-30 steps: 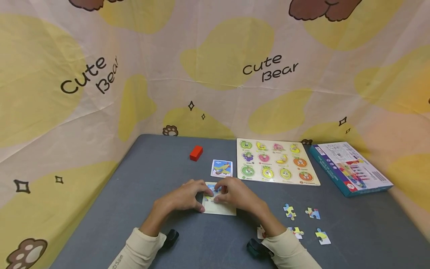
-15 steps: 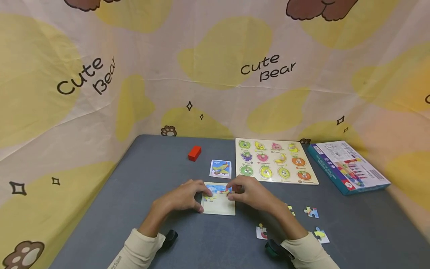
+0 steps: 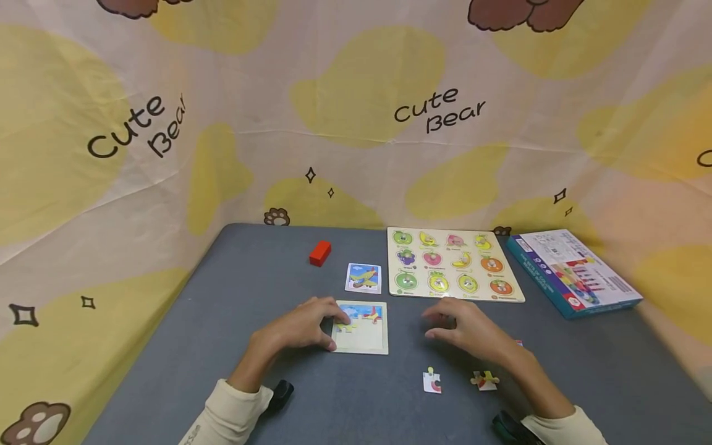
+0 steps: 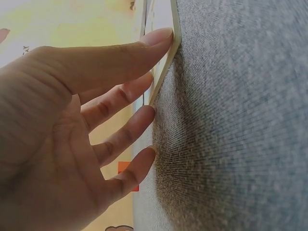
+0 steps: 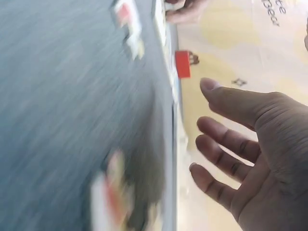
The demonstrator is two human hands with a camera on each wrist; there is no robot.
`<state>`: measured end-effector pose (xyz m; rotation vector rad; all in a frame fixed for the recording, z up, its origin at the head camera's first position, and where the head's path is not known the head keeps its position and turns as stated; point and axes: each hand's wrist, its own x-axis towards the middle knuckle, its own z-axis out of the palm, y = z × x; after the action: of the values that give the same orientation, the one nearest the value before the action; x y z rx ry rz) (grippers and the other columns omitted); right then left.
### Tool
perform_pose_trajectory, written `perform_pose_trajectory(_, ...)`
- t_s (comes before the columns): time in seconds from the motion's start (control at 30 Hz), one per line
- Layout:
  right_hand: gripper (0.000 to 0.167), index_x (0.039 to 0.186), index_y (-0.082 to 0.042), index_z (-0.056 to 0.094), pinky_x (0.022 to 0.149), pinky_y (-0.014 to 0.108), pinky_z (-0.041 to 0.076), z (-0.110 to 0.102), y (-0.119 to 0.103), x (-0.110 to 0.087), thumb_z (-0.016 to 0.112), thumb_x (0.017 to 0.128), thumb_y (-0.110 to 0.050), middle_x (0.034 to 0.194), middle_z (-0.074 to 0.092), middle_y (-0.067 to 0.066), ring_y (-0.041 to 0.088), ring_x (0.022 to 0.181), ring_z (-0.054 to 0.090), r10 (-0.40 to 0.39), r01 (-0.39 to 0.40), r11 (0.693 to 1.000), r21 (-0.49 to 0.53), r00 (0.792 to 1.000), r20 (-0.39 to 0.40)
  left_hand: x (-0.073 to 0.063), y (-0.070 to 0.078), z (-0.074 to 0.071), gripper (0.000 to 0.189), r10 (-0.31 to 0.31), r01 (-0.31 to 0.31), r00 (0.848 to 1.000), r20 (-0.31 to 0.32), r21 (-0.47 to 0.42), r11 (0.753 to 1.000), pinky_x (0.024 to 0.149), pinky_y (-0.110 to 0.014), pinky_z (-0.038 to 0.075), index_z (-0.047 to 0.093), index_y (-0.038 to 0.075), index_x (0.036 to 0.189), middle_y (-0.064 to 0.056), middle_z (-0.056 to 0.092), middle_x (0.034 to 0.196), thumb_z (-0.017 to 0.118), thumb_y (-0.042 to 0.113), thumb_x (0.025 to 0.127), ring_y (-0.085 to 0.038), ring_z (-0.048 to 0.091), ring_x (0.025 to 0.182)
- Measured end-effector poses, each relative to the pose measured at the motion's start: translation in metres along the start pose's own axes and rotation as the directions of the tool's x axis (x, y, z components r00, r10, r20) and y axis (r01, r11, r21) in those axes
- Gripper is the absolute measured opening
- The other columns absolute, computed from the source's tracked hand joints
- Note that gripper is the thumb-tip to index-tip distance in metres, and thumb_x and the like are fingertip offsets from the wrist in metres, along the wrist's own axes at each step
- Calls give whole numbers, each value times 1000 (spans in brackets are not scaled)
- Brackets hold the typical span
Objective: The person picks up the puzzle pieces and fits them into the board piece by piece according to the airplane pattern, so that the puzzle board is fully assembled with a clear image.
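Note:
My left hand (image 3: 303, 324) rests at the left side of a shallow puzzle tray (image 3: 369, 345). Its thumb touches the near left corner, while a finger lies over the fitted pieces. Blue sky and part of a yellow and red plane show along the tray's upper part; pale board shows below. In the left wrist view, the fingers (image 4: 122, 137) are extended at the tray's edge. My right hand (image 3: 470, 327) hovers right of the tray, holding nothing, fingers loosely bent. Closest to it are a puzzle piece (image 3: 485, 381) and another piece (image 3: 432, 381). My right forearm hides other pieces.
A picture card with a plane (image 3: 363, 279) lies just beyond the tray. Behind it sits a red block (image 3: 320, 253). A fruit picture board (image 3: 456, 295) and a flat box (image 3: 584, 272) occupy the back right. A printed cloth (image 3: 345, 142) hangs behind the table.
My right hand has let go of a puzzle piece at the tray's upper right and moved right, over the loose pieces. The left hand stays in place.

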<state>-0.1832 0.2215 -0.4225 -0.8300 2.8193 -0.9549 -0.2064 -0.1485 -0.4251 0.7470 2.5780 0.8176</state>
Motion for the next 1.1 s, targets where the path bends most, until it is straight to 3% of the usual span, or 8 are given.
perform_pose_trajectory(0.27,34,120,-14,76,73,25,52,-15,22,-33,82,93,-34,104,69,-5,5,87,59,78,-78,997,13,997,-9,-2,1,0,45,-20,20,1000,1,-4,1000,98,-48,42,78,17,123,2,65,122,90,9,80,-23,51,113)
perform_pose_trajectory(0.5,36,121,-16,77,80,29,54,-29,31,-51,84,91,-35,108,71,-9,6,94,62,149,-149,988,-37,989,-9,-3,2,1,45,-15,15,1000,0,-10,1000,98,-48,42,78,16,122,3,65,121,91,8,80,-24,51,112)
perform_pose_trajectory(0.67,36,120,-16,78,83,31,52,-35,37,-59,85,90,-34,106,69,-11,9,97,60,176,-174,982,-72,984,18,-2,3,1,45,-13,13,1000,-3,-11,1000,98,-49,43,78,16,123,2,65,121,90,7,80,-24,51,113)
perform_pose_trajectory(1.1,33,120,-18,80,77,29,44,-39,50,-66,84,90,-33,98,63,-14,8,93,49,224,-212,971,-109,967,122,-1,3,1,45,-8,8,1000,-3,-3,1000,99,-50,42,78,15,123,1,65,122,89,8,80,-24,51,114)
